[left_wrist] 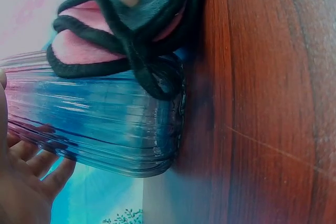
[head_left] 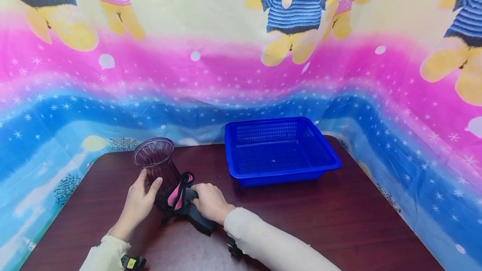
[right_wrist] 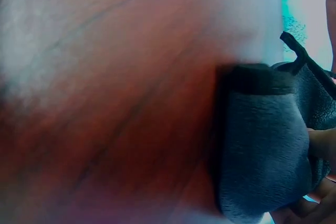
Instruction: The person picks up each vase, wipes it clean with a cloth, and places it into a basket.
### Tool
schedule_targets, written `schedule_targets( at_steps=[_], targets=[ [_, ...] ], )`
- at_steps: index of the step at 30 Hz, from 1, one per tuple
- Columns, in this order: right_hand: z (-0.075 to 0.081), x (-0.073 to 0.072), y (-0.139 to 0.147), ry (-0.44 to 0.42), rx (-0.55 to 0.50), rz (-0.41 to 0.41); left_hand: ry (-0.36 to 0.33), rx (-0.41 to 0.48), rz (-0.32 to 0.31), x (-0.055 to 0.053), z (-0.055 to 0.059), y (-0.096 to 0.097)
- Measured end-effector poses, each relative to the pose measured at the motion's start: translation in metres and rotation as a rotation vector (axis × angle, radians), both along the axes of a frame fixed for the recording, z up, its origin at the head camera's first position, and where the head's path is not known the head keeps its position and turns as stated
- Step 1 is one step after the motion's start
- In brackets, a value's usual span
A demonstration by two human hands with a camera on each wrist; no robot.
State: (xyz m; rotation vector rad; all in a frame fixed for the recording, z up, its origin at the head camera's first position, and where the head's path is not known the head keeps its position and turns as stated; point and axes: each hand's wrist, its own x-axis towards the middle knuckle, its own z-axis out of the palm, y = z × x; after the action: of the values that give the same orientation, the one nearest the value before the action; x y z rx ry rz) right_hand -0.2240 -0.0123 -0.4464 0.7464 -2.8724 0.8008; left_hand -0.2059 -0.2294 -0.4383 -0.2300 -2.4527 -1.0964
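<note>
A purple-tinted glass vase (head_left: 163, 170) with vertical ribs and a flared mouth stands on the table, left of centre. My left hand (head_left: 138, 202) holds it from the left, thumb on the near side and fingers round the far side. In the left wrist view, those fingers show through the vase's glass (left_wrist: 105, 124). A folded grey and pink cloth (head_left: 175, 198) with black edging lies against the vase's lower right side. My right hand (head_left: 211, 202) grips this cloth, thumb on its grey face. One grey fold (right_wrist: 265, 145) hangs down close to the tabletop in the right wrist view.
A blue plastic basket (head_left: 284, 177) with mesh walls sits at the back right of the dark red-brown table (head_left: 339, 221). Behind the table hangs a printed curtain (head_left: 211, 74) with bears and snowflakes. Each wrist carries a black strap-on device.
</note>
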Motion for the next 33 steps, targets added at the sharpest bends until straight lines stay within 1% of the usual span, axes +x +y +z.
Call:
schedule_targets(
  at_steps=[5, 11, 22, 25, 28, 31, 33],
  targets=[
    [-0.003, -0.002, 0.000, -0.022, -0.013, -0.002, 0.000, -0.002, 0.002, 0.000, 0.000, 0.000],
    [0.005, -0.004, 0.002, -0.051, -0.079, -0.012, 0.014, 0.007, -0.002, -0.001, 0.001, 0.000],
    [0.025, -0.008, 0.001, -0.013, -0.144, 0.018, -0.006, 0.007, -0.015, -0.001, 0.000, 0.000],
    [0.031, -0.008, 0.001, -0.019, -0.157, 0.022, 0.008, 0.010, -0.015, -0.003, -0.001, 0.000],
    [0.038, -0.009, 0.000, -0.024, -0.169, 0.025, 0.035, 0.000, -0.006, -0.003, -0.001, 0.000],
    [0.045, -0.010, -0.001, -0.012, -0.179, 0.031, 0.059, -0.008, 0.004, -0.003, -0.002, 0.000],
    [0.049, -0.010, -0.002, -0.004, -0.181, 0.034, 0.063, -0.004, 0.008, -0.004, -0.002, 0.000]
  ],
)
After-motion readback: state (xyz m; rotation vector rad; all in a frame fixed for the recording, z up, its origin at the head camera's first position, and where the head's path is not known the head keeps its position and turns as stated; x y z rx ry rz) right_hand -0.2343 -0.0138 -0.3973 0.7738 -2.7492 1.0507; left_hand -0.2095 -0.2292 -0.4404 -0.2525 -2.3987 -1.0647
